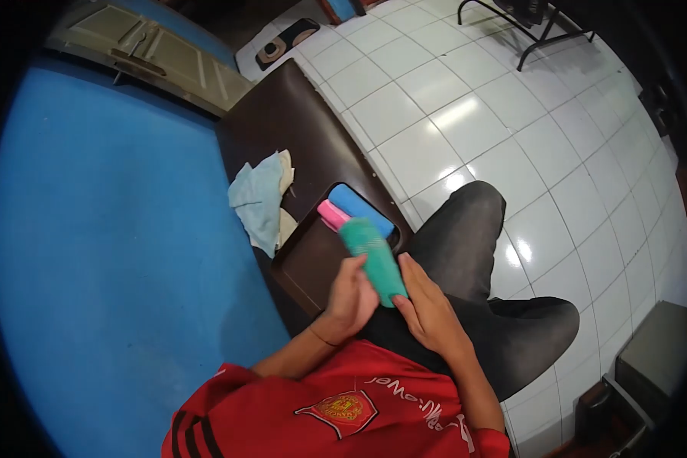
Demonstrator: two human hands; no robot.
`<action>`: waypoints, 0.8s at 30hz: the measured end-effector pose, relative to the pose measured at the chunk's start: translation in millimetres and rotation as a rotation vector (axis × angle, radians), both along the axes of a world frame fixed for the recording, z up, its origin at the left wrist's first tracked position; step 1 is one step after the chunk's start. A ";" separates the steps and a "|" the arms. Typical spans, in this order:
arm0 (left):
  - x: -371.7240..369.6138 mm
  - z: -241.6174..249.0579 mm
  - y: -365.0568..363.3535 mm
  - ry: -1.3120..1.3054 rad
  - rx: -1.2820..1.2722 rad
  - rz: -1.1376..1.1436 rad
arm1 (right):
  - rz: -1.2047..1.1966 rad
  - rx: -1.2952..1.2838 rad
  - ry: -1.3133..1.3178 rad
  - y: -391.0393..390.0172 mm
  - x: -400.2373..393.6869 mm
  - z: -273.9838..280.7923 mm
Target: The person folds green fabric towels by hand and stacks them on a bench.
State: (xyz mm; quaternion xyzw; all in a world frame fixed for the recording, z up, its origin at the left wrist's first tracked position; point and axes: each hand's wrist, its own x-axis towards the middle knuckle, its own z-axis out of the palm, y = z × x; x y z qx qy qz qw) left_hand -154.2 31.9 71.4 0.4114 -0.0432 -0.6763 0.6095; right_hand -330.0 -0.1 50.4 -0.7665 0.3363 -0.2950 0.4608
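Note:
A green rolled cloth [375, 262] is held between my two hands above my lap, slightly blurred. My left hand [352, 296] presses on its left side with the fingers curled. My right hand [425, 305] lies along its right side, the thumb at the lower end. Just beyond the green roll, a blue roll [361, 211] and a pink roll [333, 215] lie side by side in a brown tray [301, 262]. A light blue cloth [259, 200] lies loosely over a cream cloth [286, 174] to the left of the tray.
The brown padded bench [282, 114] runs along the blue wall [122, 229]. My crossed legs [466, 237] are at the right, over white floor tiles [466, 130]. A black metal stand [538, 34] is at the upper right, and a grey box [660, 359] at the lower right.

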 end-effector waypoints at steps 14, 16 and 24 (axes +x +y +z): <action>103.9 -49.8 30.6 -0.550 0.428 0.207 | -0.282 0.429 -0.336 -7.4 -8.4 -37.5; 88.3 -35.9 24.0 -0.577 0.376 0.179 | -0.273 0.141 -0.158 -5.8 -6.8 -26.8; -17.6 26.6 -8.1 -0.683 0.107 -0.161 | -0.057 0.015 -0.216 -1.1 15.1 2.8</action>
